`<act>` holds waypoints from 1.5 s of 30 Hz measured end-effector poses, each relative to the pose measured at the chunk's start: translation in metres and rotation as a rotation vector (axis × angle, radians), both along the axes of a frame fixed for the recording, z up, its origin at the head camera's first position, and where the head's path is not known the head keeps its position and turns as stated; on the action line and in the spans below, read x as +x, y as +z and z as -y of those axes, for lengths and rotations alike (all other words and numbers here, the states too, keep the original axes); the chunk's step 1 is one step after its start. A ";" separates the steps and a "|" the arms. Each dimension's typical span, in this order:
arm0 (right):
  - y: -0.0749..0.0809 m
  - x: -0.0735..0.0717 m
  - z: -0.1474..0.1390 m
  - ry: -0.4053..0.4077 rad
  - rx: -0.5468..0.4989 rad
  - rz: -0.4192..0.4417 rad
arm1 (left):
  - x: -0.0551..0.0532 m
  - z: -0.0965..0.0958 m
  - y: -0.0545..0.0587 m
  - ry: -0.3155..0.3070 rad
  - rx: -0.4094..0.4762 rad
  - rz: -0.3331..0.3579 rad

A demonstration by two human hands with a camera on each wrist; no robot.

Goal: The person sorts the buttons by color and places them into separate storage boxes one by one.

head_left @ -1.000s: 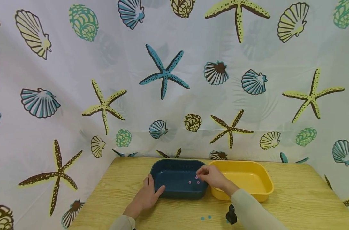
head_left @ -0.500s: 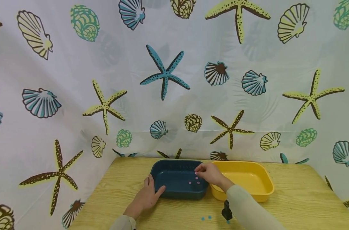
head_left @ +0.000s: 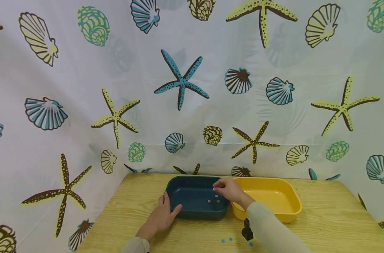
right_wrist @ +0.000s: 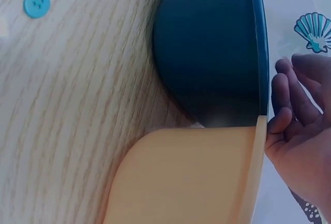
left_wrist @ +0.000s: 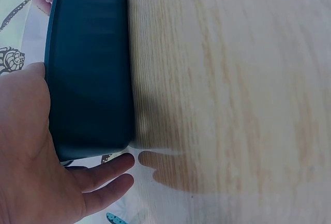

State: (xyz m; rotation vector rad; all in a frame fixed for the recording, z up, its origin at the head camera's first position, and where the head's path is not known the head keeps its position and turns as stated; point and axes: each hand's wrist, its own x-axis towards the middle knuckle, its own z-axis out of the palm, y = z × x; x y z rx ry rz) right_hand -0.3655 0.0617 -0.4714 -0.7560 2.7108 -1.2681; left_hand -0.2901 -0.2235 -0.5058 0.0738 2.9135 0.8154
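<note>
A dark blue basin (head_left: 198, 215) stands on the wooden table. My left hand (head_left: 159, 216) rests on its front left corner, the thumb at the front rim and the fingers along the left side. In the left wrist view, two fingers (left_wrist: 111, 175) reach out straight beside the basin's end wall. Over the basin's right part, my right hand (head_left: 231, 191) pinches a small pink button (head_left: 214, 188) between thumb and fingertips. Below it on the basin floor lie three more pink buttons (head_left: 216, 196). The right wrist view hides the pinched button behind the fingers.
Touching the blue basin on its right is a yellow basin (head_left: 293, 207), partly covered by my right forearm. Three blue buttons (head_left: 230, 239) lie on the table (head_left: 185, 239) in front. A patterned curtain (head_left: 204, 109) hangs behind and at both sides.
My right hand has shifted slightly left and toward the back of the blue basin, the pink button moving with it. A blue button by the right wrist has come into fuller view. My left hand stays put.
</note>
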 end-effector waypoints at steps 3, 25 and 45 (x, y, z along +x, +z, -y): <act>0.000 0.001 -0.001 0.017 0.000 0.000 | 0.000 0.000 0.000 0.000 -0.002 0.000; 0.010 0.027 -0.024 0.104 -0.013 -0.021 | -0.002 -0.001 -0.001 0.009 -0.021 -0.009; 0.008 0.081 -0.031 0.339 0.023 0.064 | -0.001 0.000 0.000 -0.005 -0.017 -0.018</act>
